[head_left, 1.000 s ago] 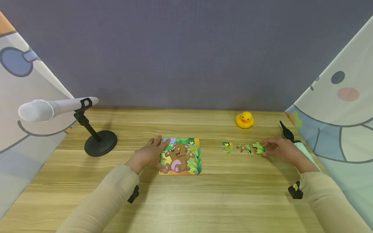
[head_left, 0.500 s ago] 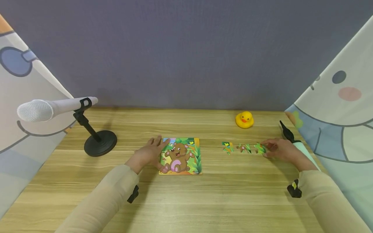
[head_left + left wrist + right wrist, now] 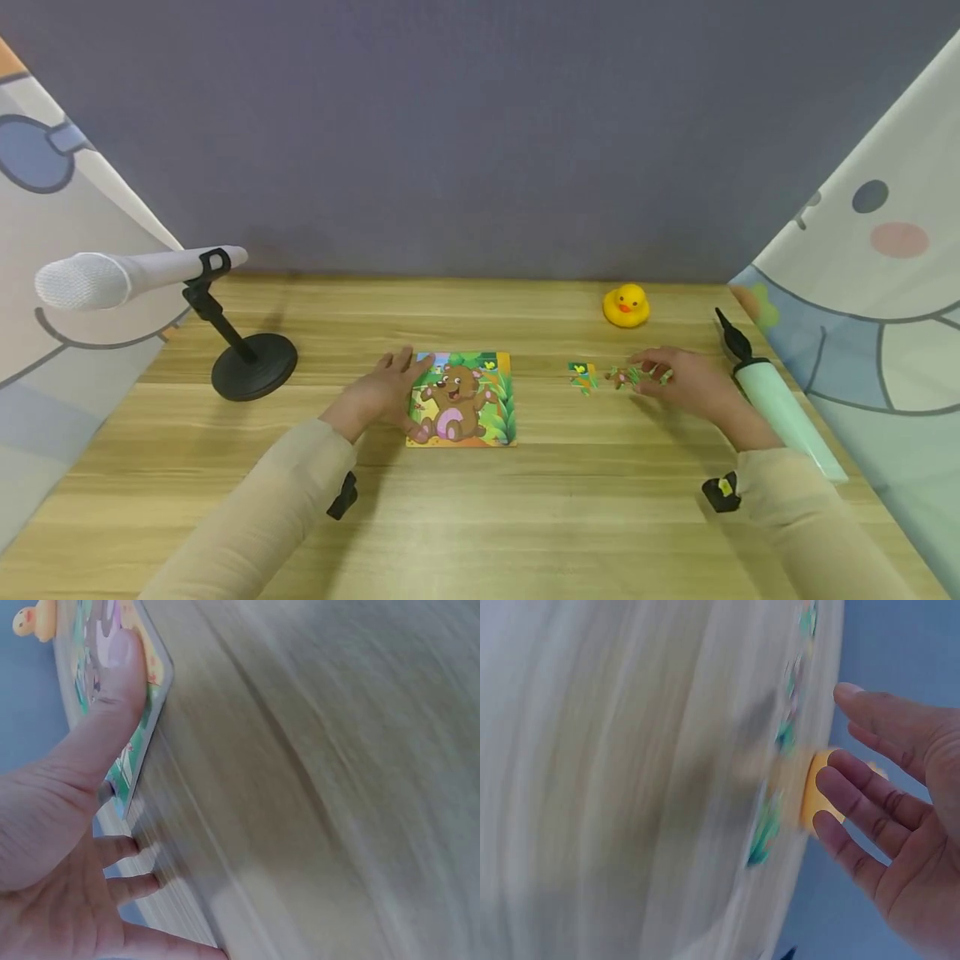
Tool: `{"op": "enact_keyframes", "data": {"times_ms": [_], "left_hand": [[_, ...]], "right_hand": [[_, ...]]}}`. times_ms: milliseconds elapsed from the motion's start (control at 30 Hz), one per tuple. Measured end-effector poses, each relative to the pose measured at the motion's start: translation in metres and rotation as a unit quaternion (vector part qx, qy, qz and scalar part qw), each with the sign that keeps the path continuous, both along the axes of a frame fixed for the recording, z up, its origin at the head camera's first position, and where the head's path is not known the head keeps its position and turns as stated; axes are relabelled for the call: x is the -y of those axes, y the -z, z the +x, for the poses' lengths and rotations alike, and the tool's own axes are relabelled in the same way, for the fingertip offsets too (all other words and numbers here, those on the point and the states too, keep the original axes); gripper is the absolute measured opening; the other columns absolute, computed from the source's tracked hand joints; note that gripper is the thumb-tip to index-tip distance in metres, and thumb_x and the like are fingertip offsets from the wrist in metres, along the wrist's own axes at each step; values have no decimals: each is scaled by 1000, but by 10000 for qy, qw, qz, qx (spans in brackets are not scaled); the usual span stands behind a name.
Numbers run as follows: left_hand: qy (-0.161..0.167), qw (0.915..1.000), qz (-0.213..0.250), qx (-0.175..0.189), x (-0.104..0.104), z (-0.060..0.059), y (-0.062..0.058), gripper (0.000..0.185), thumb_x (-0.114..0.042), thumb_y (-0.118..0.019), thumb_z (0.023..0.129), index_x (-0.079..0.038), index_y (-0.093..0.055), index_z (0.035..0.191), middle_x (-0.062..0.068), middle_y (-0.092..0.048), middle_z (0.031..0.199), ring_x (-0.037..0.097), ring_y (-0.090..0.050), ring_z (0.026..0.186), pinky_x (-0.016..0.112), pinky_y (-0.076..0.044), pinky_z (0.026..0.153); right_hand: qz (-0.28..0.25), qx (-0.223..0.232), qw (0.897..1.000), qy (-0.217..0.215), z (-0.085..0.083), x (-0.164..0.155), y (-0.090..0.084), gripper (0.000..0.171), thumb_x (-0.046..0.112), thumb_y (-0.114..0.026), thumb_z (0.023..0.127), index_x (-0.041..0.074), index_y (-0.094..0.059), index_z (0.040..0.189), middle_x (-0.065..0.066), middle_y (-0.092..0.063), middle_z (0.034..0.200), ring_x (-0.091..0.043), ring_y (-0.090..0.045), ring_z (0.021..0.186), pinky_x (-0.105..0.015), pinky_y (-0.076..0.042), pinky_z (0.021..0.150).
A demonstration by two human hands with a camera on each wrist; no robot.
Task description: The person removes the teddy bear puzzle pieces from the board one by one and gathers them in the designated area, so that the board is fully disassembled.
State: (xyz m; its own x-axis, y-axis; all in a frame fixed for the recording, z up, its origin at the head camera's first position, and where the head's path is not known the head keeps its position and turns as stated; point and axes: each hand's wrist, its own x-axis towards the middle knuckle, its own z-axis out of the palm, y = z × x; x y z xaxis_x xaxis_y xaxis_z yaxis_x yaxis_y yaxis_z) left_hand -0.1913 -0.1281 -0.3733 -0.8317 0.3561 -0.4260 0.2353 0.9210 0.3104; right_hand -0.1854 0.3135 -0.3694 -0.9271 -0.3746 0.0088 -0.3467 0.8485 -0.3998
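A square jigsaw puzzle with a brown bear picture [image 3: 454, 398] lies flat on the wooden table. My left hand [image 3: 382, 393] rests at its left edge, fingers spread, with the thumb [image 3: 120, 671] on the picture near a corner. To the right, three loose puzzle pieces lie in a row: a left piece [image 3: 582, 377], a middle piece [image 3: 619, 377] and a right piece [image 3: 765, 829]. My right hand [image 3: 686, 382] hovers over the row's right end, partly hiding that piece in the head view. Its fingers [image 3: 855, 795] are loosely bent and hold nothing in the right wrist view.
A yellow rubber duck [image 3: 626, 307] sits behind the pieces. A mint-green hand pump [image 3: 791, 421] with a black nozzle lies beyond my right forearm. At the left stands a white microphone [image 3: 142, 275] on a black stand [image 3: 255, 367]. A grey partition [image 3: 480, 150] closes the back.
My right hand has moved left from the right-hand piece, now reaching towards the middle one. My left hand stays on the puzzle. The head view has shifted slightly.
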Motion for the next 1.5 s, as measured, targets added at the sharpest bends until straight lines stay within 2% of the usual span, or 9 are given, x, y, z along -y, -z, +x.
{"op": "enact_keyframes", "data": {"times_ms": [133, 233, 500, 733, 900, 1000, 1133, 1300, 1500], "left_hand": [[-163, 9998, -7, 85, 1, 0, -1, 128, -43, -90, 68, -17, -12, 165, 27, 4, 167, 56, 5, 148, 76, -33, 103], [-304, 9994, 19, 170, 1, 0, -3, 128, -43, -91, 67, -19, -12, 165, 30, 7, 165, 60, 9, 145, 78, -36, 99], [-268, 9995, -32, 140, 3, 3, -8, 127, -44, -92, 67, -18, -15, 165, 36, 2, 163, 65, 0, 144, 77, -35, 101], [-313, 9993, -34, 178, 6, 3, -5, 128, -43, -93, 66, -18, -15, 165, 39, 3, 161, 68, 0, 141, 79, -33, 101], [-369, 9990, -153, 208, 7, 1, -4, 129, -44, -93, 66, -21, -13, 165, 40, 3, 161, 69, -2, 141, 79, -34, 100], [-359, 9990, -205, 197, 8, 2, -5, 129, -45, -93, 66, -21, -14, 165, 41, 1, 160, 70, -5, 140, 79, -35, 99], [-332, 9990, -212, 202, 8, 4, -8, 129, -44, -93, 66, -19, -15, 165, 42, 1, 159, 71, -5, 139, 80, -35, 99], [-345, 9990, -201, 203, 9, 4, -8, 128, -44, -93, 66, -18, -15, 165, 42, 2, 159, 71, -6, 138, 80, -34, 98], [-324, 9985, -391, 205, 7, 4, -11, 128, -46, -92, 67, -18, -15, 164, 42, -1, 160, 71, -11, 138, 78, -38, 98]], "right_hand": [[-89, -158, 9994, -283, 1, 24, -4, 37, 17, -79, 90, 1, -70, 122, -8, -70, 102, -23, -65, 86, -39, -54, 70], [-218, -94, 9987, -452, 1, 39, -5, 37, 16, -79, 89, 2, -70, 123, -5, -69, 99, -23, -65, 87, -39, -54, 72], [-388, 92, 9967, -708, -1, 70, -8, 38, 18, -77, 92, 4, -68, 127, -8, -68, 104, -26, -63, 92, -41, -56, 76], [-418, 21, 9951, -897, -11, 96, -8, 37, 19, -76, 93, 3, -69, 127, -11, -68, 106, -25, -63, 93, -43, -55, 79], [-512, 36, 9939, -981, -16, 112, -2, 35, 20, -73, 95, 3, -69, 126, -11, -69, 107, -24, -64, 94, -44, -55, 81], [-646, 25, 9934, -945, -18, 121, 2, 35, 21, -73, 96, 3, -69, 125, -12, -69, 111, -27, -65, 99, -47, -55, 85], [-950, 189, 9930, -681, -19, 133, 6, 35, 21, -74, 95, 5, -69, 126, -13, -68, 117, -30, -64, 106, -50, -53, 93], [-1218, 374, 9912, -358, -20, 153, 10, 36, 22, -75, 94, 6, -70, 126, -12, -66, 117, -30, -62, 107, -49, -53, 92], [-957, 560, 9936, -229, -19, 186, 12, 37, 25, -77, 92, 7, -72, 124, -10, -63, 115, -27, -62, 103, -44, -55, 88]]}}
